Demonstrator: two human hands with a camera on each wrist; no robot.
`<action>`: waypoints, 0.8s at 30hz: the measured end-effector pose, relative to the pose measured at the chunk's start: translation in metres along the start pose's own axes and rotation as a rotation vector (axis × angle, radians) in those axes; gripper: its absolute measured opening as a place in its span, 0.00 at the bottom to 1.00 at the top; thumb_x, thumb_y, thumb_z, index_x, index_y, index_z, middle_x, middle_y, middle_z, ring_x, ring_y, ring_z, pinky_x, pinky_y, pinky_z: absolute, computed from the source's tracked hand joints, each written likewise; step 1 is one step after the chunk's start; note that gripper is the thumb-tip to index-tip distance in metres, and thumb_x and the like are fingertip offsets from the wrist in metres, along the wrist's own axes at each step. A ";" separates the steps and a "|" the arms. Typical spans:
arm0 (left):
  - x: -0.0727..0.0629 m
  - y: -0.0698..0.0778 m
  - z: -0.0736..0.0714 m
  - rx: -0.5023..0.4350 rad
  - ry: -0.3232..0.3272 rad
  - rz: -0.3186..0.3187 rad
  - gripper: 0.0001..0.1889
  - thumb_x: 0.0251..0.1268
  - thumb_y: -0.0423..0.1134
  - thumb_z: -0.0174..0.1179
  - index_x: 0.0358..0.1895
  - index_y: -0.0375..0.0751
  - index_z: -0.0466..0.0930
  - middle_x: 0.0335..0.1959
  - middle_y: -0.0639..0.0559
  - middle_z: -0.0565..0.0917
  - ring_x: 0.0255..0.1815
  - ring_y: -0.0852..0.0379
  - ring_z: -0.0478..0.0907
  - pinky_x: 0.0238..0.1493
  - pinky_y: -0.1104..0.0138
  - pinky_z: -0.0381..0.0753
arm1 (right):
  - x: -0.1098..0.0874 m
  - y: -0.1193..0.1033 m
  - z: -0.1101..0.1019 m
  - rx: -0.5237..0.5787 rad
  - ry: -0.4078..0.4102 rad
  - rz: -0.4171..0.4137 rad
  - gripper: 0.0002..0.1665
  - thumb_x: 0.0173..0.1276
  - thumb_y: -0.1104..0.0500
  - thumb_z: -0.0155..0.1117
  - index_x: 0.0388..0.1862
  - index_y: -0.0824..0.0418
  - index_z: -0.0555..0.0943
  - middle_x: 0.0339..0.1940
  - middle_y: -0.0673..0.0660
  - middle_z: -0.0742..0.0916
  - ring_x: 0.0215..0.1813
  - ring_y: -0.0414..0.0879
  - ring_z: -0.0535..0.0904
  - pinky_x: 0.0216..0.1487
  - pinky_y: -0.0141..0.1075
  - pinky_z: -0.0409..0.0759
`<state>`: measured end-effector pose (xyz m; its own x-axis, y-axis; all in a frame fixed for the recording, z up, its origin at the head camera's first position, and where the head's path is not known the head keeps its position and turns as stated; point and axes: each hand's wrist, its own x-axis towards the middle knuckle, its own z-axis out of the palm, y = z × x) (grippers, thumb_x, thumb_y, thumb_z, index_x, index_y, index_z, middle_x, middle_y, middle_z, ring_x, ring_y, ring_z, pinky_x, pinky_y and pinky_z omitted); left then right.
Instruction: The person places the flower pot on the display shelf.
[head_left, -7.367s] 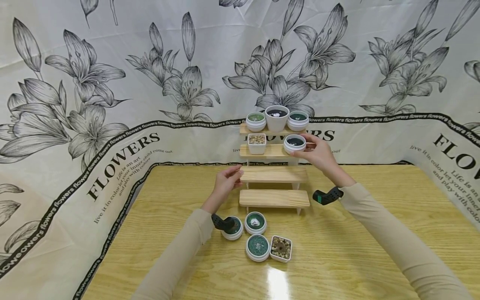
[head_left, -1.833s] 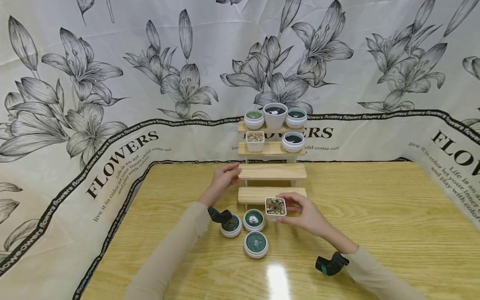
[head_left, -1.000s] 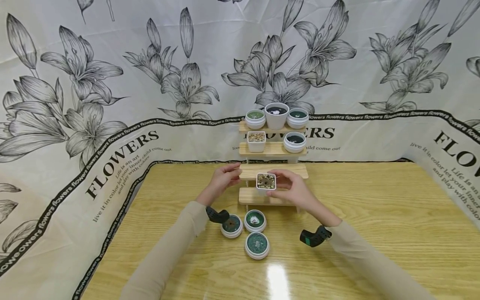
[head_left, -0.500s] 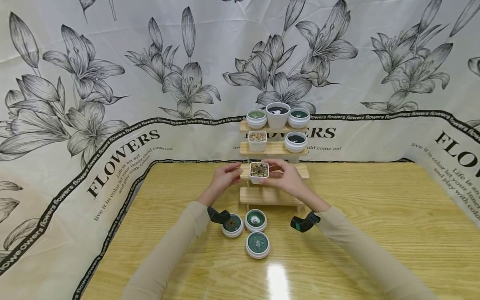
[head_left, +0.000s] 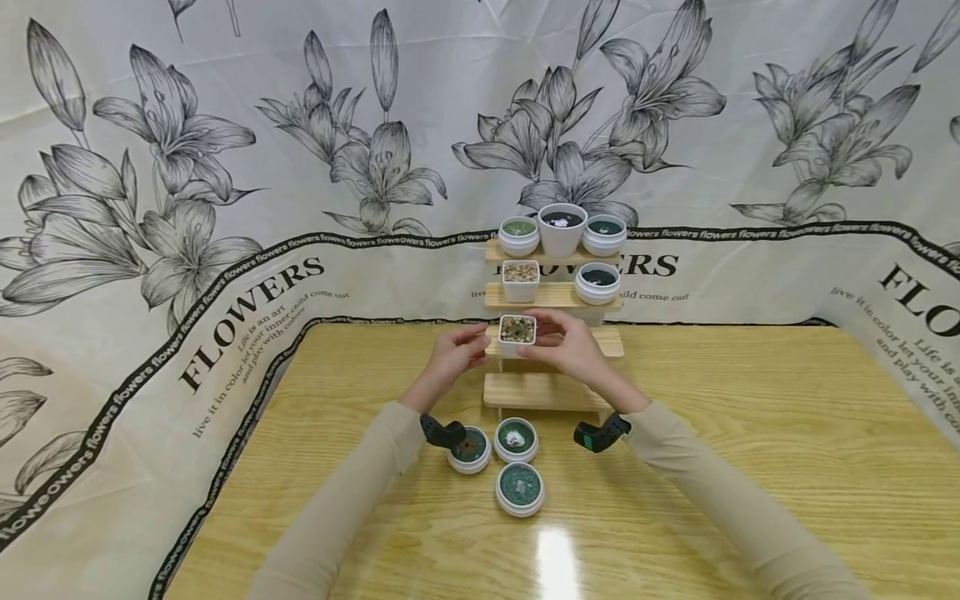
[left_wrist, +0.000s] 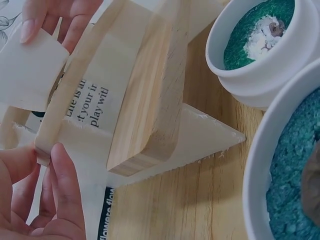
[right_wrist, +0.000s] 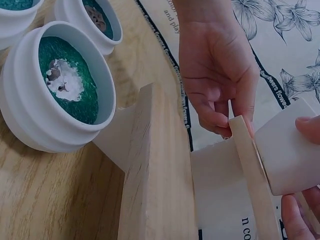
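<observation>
A square white pot of pebbles [head_left: 517, 335] stands upright at the left end of the stand's second-lowest wooden shelf [head_left: 609, 342]. My right hand [head_left: 572, 348] holds this pot from the right, thumb in front and fingers behind. In the right wrist view the pot's base [right_wrist: 286, 150] sits against the shelf board [right_wrist: 257, 185]. My left hand [head_left: 453, 357] pinches the left end of that same shelf, and in the left wrist view its fingers [left_wrist: 67, 192] lie around the board's end.
The top shelf carries three round white pots [head_left: 562, 232]. Below them stand a square pebble pot [head_left: 521, 287] and a round dark-filled pot [head_left: 597, 290]. The lowest shelf [head_left: 540, 392] is bare wood. Three round green-filled pots [head_left: 520, 500] stand on the table in front.
My right hand set the round pot on the second shelf, picked up the square pebble pot from the table and brought it up to the second-lowest shelf. The left hand keeps its place.
</observation>
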<state>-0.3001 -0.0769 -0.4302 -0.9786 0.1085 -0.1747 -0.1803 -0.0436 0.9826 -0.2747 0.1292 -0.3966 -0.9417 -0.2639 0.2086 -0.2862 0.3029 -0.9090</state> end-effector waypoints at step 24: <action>0.000 -0.001 0.000 0.011 -0.001 0.017 0.21 0.68 0.31 0.58 0.63 0.35 0.74 0.39 0.51 0.80 0.27 0.65 0.77 0.36 0.74 0.85 | 0.004 0.002 0.000 0.035 0.054 0.047 0.36 0.56 0.66 0.73 0.64 0.68 0.72 0.56 0.70 0.80 0.55 0.61 0.80 0.57 0.43 0.81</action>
<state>-0.3001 -0.0773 -0.4312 -0.9814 0.1089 -0.1580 -0.1626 -0.0345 0.9861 -0.2791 0.1283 -0.3979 -0.9624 -0.2004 0.1833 -0.2358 0.2814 -0.9302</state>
